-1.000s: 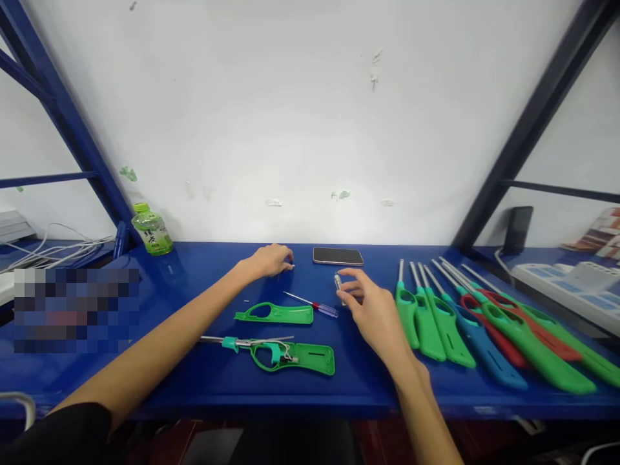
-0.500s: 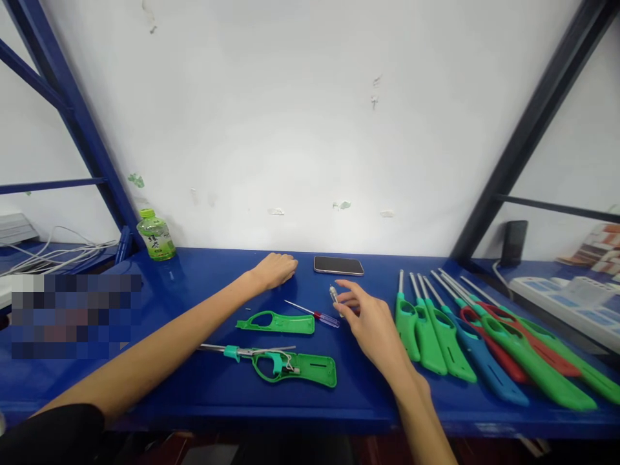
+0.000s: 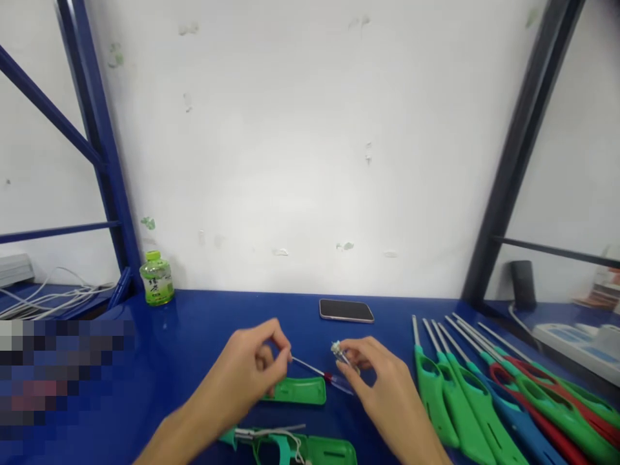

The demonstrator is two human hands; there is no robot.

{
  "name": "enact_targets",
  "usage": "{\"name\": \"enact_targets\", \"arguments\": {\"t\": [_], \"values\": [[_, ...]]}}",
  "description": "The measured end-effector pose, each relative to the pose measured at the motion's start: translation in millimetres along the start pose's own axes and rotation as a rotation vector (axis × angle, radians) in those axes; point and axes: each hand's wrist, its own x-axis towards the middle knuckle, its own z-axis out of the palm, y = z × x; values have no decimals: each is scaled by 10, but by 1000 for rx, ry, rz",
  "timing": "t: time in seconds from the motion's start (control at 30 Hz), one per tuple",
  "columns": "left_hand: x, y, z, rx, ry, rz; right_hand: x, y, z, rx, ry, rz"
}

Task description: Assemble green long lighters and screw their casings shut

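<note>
Between the thumb and fingers of my right hand (image 3: pixel 380 381) is a small metal lighter part (image 3: pixel 340 352), silvery with a pale end, held tilted above the table. My left hand (image 3: pixel 256 361) has thumb and forefinger pinched together by the tip of a screwdriver (image 3: pixel 310 368); what the pinch holds, if anything, is too small to make out. The screwdriver, with a red and clear purple handle, lies between my hands. Behind my left fingers is a green lighter shell half (image 3: pixel 305 391). Nearer me lies an opened long-neck lighter (image 3: pixel 334 449), its trigger and wires exposed, partly cut off below.
Several long-neck lighters (image 3: pixel 477 407) in green, blue and red lie in a row at the right. A phone (image 3: pixel 346 310) rests near the wall, and a green drink bottle (image 3: pixel 157 281) stands back left. Blue rack posts (image 3: pixel 104 168) rise on both sides.
My left hand has come from the back of the table toward the screwdriver tip, its loose fist now a pinch. My right hand now grips the small metal part. The view has tilted up.
</note>
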Motion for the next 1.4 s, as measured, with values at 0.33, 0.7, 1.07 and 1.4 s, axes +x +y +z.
{"name": "enact_targets", "arguments": {"t": [0.33,0.7,1.07,1.4], "values": [[-431,-180,95,-518,94,-336,-123,-332,310,43,-54,-137],[-516,-38,104,-668,118,-382,-183,-577,246,14,-222,-314],[-563,78,121,-795,191,-290,-227,-581,310,53,-83,-369],[-616,43,124,-768,144,-282,-210,-585,207,73,-103,-352]]}}
